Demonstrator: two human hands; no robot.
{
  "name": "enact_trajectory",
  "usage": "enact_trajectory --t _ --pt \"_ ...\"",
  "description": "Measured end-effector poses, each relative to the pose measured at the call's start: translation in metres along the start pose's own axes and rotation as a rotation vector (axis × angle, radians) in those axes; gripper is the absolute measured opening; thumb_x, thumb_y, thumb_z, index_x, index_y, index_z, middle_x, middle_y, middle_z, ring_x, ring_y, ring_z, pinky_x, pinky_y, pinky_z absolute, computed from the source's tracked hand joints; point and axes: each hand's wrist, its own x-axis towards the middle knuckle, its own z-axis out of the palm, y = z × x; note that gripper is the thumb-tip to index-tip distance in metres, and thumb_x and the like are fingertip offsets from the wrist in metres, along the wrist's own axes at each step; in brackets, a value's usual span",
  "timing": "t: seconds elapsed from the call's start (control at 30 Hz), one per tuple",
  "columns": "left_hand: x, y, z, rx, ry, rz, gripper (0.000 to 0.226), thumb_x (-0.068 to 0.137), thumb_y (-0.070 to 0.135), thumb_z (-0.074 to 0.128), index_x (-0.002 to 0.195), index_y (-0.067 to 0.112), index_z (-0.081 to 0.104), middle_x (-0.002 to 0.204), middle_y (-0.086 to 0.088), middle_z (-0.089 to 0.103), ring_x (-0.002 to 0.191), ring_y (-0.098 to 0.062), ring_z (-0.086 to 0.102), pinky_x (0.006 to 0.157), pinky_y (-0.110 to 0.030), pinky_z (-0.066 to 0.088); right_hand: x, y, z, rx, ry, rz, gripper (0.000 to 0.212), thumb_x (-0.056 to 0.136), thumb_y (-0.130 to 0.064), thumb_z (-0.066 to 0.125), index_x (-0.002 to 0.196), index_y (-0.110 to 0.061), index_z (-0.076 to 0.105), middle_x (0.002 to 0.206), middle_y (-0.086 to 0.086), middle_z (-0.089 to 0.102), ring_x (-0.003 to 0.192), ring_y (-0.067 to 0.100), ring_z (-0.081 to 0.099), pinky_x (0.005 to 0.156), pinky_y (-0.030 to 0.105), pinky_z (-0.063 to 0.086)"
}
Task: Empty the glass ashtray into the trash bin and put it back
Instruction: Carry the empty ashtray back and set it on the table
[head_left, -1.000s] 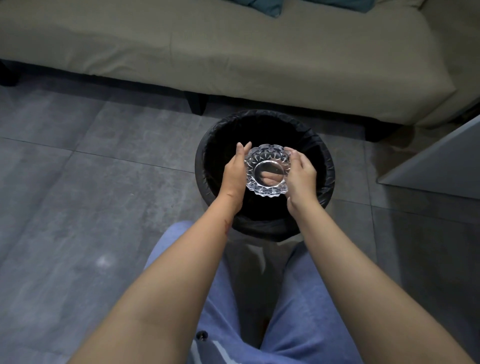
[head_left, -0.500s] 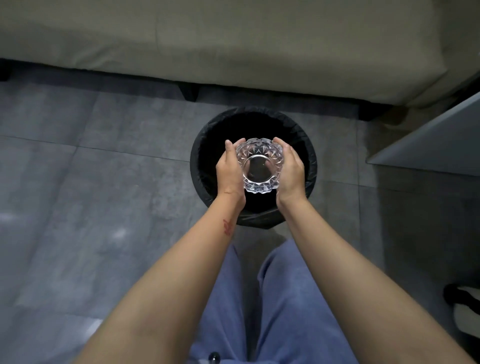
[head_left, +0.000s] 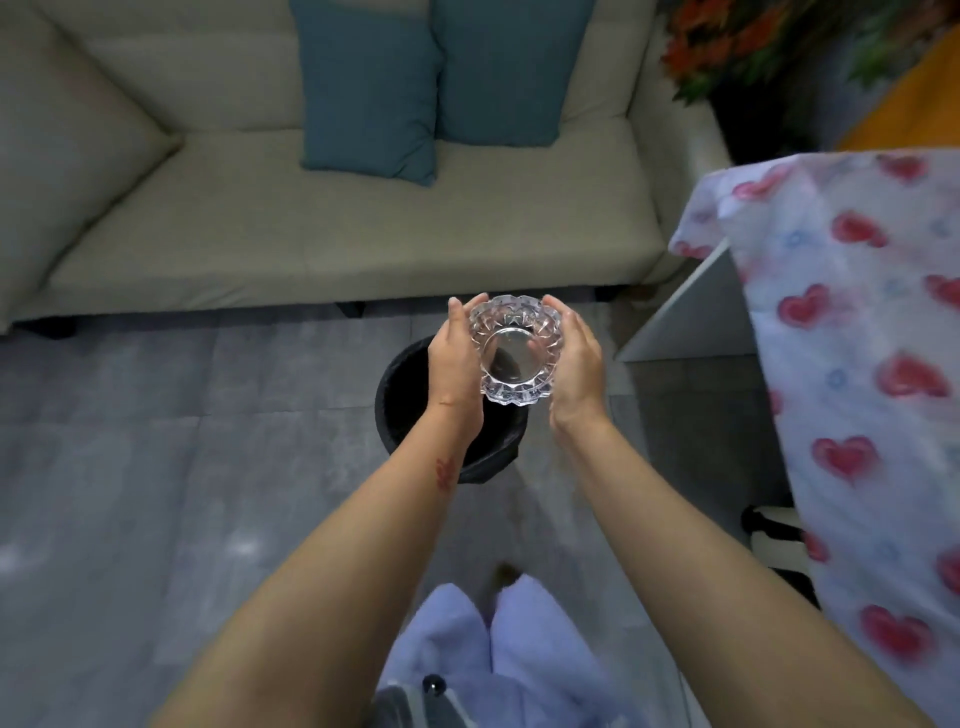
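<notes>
The cut-glass ashtray (head_left: 515, 349) is round with a scalloped rim, and I see its flat base facing me. My left hand (head_left: 453, 364) clasps its left side and my right hand (head_left: 575, 364) clasps its right side. Both hold it high above the floor. Under them stands the black-lined trash bin (head_left: 402, 395), partly hidden by my hands and left forearm. Whether anything lies in the ashtray cannot be seen.
A beige sofa (head_left: 311, 228) with two teal cushions (head_left: 369, 93) runs across the back. A table with a heart-print cloth (head_left: 857, 364) stands at the right. Grey floor tiles (head_left: 156, 467) spread to the left. My legs are at the bottom.
The view has risen and pulled back, so the bin looks smaller and the sofa top and table appear. Both hands lifted the ashtray higher above the bin.
</notes>
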Motion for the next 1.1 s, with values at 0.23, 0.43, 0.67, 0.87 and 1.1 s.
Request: enact_trajectory --t 0.23,0.43,0.67,0.87,1.1 --pt "-0.070 0.073 0.062 0.021 -0.122 0.014 0.043 0.104 0.043 0.036 0.112 0.018 0.069 0.103 -0.005 0.075 0.104 -0.025 0.070 0.100 -0.042 0.053 -0.046 -0.099 -0.034 0.095 0.089 -0.103 0.030 0.106 -0.013 0.040 0.119 -0.013 0.067 0.136 0.016 0.065 0.128 0.031 0.061 0.080 0.023 0.057" --pt "-0.112 0.077 0.101 0.070 -0.250 0.019 0.041 0.101 0.048 0.039 0.105 0.023 0.072 0.110 -0.008 0.074 0.112 -0.030 0.068 0.104 -0.049 0.050 -0.069 -0.126 -0.083 0.112 0.210 -0.180 0.033 0.106 -0.016 0.042 0.125 -0.009 0.067 0.136 0.016 0.064 0.126 0.031 0.063 0.080 0.024 0.059" --pt "-0.168 0.043 0.142 0.224 -0.397 0.002 0.045 0.092 0.055 0.042 0.099 0.018 0.067 0.112 -0.014 0.072 0.109 -0.033 0.067 0.101 -0.052 0.050 -0.107 -0.135 -0.156 0.124 0.462 -0.228 0.024 0.103 -0.016 0.048 0.106 -0.016 0.071 0.110 0.001 0.071 0.115 0.026 0.066 0.102 0.041 0.053" --pt "-0.224 0.014 0.186 0.314 -0.577 -0.066 0.052 0.101 0.050 0.038 0.124 0.013 0.067 0.121 -0.008 0.071 0.112 -0.024 0.066 0.104 -0.042 0.049 -0.133 -0.124 -0.231 0.259 0.645 -0.232 0.023 0.101 -0.021 0.046 0.101 -0.019 0.069 0.119 0.015 0.071 0.111 0.031 0.068 0.095 0.041 0.058" --pt "-0.291 -0.034 0.255 0.443 -0.764 -0.154 0.055 0.101 0.053 0.035 0.132 0.019 0.063 0.135 -0.005 0.063 0.126 -0.024 0.057 0.113 -0.044 0.040 -0.164 -0.123 -0.331 0.375 0.834 -0.212 0.023 0.099 -0.024 0.050 0.107 -0.018 0.071 0.126 0.017 0.070 0.112 0.030 0.069 0.098 0.043 0.057"
